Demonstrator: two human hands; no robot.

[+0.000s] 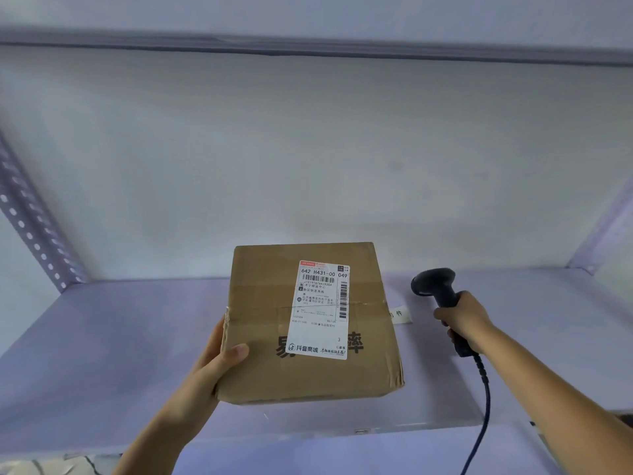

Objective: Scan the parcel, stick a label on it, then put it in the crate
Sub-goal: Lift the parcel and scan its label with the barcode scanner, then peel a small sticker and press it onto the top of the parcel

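A brown cardboard parcel (260, 323) is held tilted up over the shelf, its top face toward me. A white shipping label (320, 310) with barcodes is stuck on that face. My left hand (219, 361) grips the parcel's left edge, thumb on top. My right hand (466, 320) holds a black handheld barcode scanner (436, 286) by its grip, to the right of the parcel, its head turned toward the parcel. The scanner's dark cable (481, 406) hangs down from the handle. No crate is in view.
A pale metal shelf board (120, 337) lies under the parcel, with a white wall behind. A perforated upright (30, 228) stands at the left, another post (596, 234) at the right. A small white paper slip (399, 314) lies on the shelf by the parcel.
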